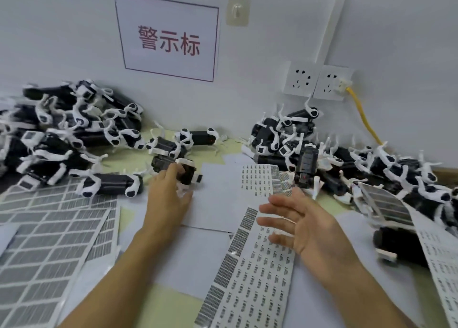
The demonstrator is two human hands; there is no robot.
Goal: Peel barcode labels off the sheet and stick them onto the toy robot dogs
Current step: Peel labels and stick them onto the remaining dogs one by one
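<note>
My left hand [168, 194] reaches forward and grips a black-and-white toy robot dog [186, 171] lying on the table at centre. My right hand [300, 221] hovers open, fingers spread and pointing left, above a barcode label sheet [252, 283] that runs toward the near edge. A second small-label sheet [260, 180] lies just beyond it. One pile of toy dogs [64, 134] fills the far left, another pile [347, 164] the far right.
Sheets of larger grey labels [49, 238] cover the near left. More label sheets [441, 258] drape over dogs at the right. White papers [215, 203] lie at centre. Wall sockets [317, 81] with a yellow cable [364, 115] sit behind the right pile.
</note>
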